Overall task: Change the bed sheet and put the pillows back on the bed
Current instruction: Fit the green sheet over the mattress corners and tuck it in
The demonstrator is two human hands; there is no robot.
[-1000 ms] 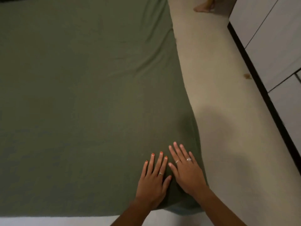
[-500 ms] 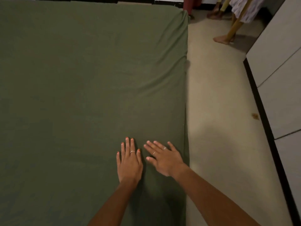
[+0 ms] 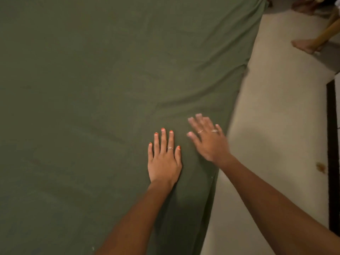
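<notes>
Olive-green bed sheet (image 3: 110, 89) covers the bed top, draped over the right edge, with creases fanning out near that edge. Left hand (image 3: 163, 162) lies flat, palm down on the sheet, fingers (image 3: 163, 138) straight and slightly spread, holding nothing. Right hand (image 3: 209, 140) just beside it near the bed edge, motion-blurred, fingers extended and splayed; contact with the sheet unclear. Beige floor (image 3: 276, 126) on the right, another person's bare foot (image 3: 303, 45) far corner.
</notes>
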